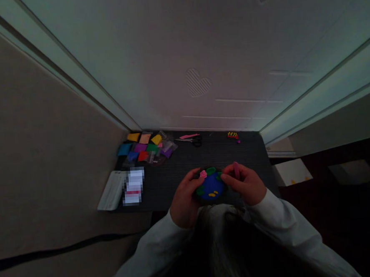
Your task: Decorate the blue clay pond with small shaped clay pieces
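Observation:
My left hand (186, 199) is wrapped round the left side of a blue clay ball (213, 184), just above the table's front part. A pink clay flower (203, 174), dark green leaf-like pieces (211, 170) and small yellow bits (212, 194) sit on the ball. At its right side, my right hand (246, 184) pinches thumb and forefinger at a green piece (219, 176) on the edge. A pink stick-like modelling tool (236, 170) rises from between the fingers of that hand. The ball's underside is hidden.
Bags of coloured clay (152, 148) lie at the table's back left. Scissors (194, 141) and a pink strip-like tool (189, 136) are at the back. Small yellow and red pieces (232, 135) lie back right. A white packet (112, 190) sits left; a wall stands behind.

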The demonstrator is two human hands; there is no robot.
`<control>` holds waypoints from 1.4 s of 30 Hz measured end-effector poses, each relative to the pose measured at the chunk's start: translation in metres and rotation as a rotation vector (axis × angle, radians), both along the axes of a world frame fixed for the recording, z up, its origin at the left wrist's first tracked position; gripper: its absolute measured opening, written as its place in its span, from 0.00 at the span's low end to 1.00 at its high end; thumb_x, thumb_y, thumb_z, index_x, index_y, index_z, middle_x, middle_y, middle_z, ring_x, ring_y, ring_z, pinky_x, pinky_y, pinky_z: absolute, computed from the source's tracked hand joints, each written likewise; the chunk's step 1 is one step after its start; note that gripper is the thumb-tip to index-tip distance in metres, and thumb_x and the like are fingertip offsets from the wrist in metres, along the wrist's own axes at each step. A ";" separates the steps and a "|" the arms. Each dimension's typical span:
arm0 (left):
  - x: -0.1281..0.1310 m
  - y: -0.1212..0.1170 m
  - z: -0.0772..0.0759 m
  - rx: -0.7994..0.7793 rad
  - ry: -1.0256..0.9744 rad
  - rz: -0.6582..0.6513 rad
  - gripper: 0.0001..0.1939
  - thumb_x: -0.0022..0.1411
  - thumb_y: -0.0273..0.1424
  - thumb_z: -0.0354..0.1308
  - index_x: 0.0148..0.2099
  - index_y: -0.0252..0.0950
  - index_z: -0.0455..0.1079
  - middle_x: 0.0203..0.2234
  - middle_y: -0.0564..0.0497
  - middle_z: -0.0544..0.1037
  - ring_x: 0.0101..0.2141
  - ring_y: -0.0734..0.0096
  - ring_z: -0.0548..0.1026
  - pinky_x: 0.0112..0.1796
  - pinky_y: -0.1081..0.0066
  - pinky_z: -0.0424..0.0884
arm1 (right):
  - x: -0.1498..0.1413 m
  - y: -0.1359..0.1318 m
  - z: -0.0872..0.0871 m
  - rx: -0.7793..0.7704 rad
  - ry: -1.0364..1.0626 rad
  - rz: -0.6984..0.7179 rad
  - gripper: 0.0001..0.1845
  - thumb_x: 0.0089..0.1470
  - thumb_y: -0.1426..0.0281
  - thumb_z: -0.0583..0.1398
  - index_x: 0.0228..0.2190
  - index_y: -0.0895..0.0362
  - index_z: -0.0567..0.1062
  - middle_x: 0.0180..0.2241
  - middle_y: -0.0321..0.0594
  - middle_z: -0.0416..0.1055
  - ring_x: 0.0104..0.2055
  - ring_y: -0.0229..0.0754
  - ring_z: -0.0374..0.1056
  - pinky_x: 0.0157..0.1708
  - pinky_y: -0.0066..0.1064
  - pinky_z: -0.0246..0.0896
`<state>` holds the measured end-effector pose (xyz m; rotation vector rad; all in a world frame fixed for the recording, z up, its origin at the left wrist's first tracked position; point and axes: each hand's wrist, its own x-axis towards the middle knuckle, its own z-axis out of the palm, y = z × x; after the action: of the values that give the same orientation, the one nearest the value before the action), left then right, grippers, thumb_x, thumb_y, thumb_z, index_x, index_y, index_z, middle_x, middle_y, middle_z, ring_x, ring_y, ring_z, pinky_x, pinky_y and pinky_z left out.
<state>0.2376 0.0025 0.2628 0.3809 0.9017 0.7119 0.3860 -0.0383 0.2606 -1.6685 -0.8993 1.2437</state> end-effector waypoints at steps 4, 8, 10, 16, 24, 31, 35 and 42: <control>0.001 0.000 0.000 -0.007 0.003 -0.004 0.15 0.48 0.28 0.57 0.41 0.35 0.65 0.29 0.53 0.72 0.28 0.72 0.70 0.30 0.71 0.66 | 0.001 0.000 -0.001 -0.002 -0.018 0.012 0.13 0.42 0.61 0.60 0.24 0.58 0.69 0.16 0.29 0.56 0.18 0.31 0.49 0.18 0.26 0.44; 0.001 0.000 0.000 -0.014 0.012 -0.012 0.15 0.48 0.28 0.57 0.41 0.35 0.65 0.30 0.52 0.71 0.28 0.72 0.70 0.30 0.71 0.66 | 0.000 0.000 -0.002 -0.009 0.010 -0.013 0.13 0.41 0.61 0.61 0.23 0.59 0.69 0.16 0.30 0.57 0.18 0.30 0.49 0.18 0.26 0.43; 0.001 0.000 0.000 -0.014 0.017 -0.010 0.15 0.48 0.28 0.57 0.41 0.35 0.65 0.30 0.53 0.71 0.28 0.72 0.69 0.30 0.71 0.66 | 0.000 0.001 -0.003 -0.012 0.022 -0.030 0.13 0.40 0.61 0.61 0.23 0.59 0.69 0.15 0.29 0.56 0.17 0.30 0.48 0.17 0.26 0.42; 0.001 0.000 0.001 0.000 0.034 -0.001 0.15 0.48 0.28 0.57 0.41 0.35 0.64 0.30 0.52 0.71 0.28 0.72 0.69 0.29 0.72 0.65 | 0.000 0.001 -0.002 0.019 0.019 -0.029 0.12 0.41 0.61 0.60 0.22 0.59 0.69 0.16 0.30 0.58 0.18 0.31 0.50 0.18 0.26 0.44; 0.002 -0.001 0.002 0.005 0.036 0.006 0.16 0.46 0.29 0.58 0.41 0.35 0.64 0.28 0.53 0.72 0.26 0.72 0.70 0.29 0.71 0.65 | 0.000 0.001 -0.003 0.016 -0.006 -0.018 0.13 0.41 0.61 0.60 0.22 0.58 0.69 0.16 0.29 0.56 0.18 0.30 0.48 0.18 0.26 0.43; 0.002 0.000 0.000 -0.006 0.027 0.010 0.15 0.48 0.28 0.58 0.41 0.35 0.63 0.27 0.53 0.71 0.27 0.72 0.69 0.30 0.70 0.65 | -0.001 0.001 -0.003 0.010 0.013 -0.014 0.13 0.40 0.61 0.61 0.22 0.58 0.68 0.15 0.29 0.56 0.18 0.31 0.48 0.18 0.26 0.43; 0.002 0.000 0.000 0.000 0.018 0.007 0.16 0.48 0.28 0.57 0.41 0.35 0.64 0.30 0.52 0.71 0.28 0.71 0.69 0.30 0.70 0.65 | -0.002 0.001 -0.001 0.008 -0.011 -0.005 0.12 0.40 0.61 0.61 0.23 0.58 0.68 0.16 0.30 0.58 0.19 0.32 0.50 0.18 0.26 0.45; 0.000 -0.001 0.001 -0.001 0.019 -0.008 0.15 0.49 0.28 0.56 0.41 0.34 0.64 0.27 0.53 0.71 0.26 0.74 0.69 0.30 0.71 0.66 | -0.002 0.001 -0.004 0.016 -0.030 -0.012 0.12 0.41 0.62 0.60 0.23 0.58 0.68 0.18 0.32 0.60 0.21 0.33 0.54 0.21 0.27 0.49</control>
<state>0.2381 0.0016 0.2642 0.3908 0.9180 0.7018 0.3841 -0.0372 0.2569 -1.6822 -0.9136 1.2033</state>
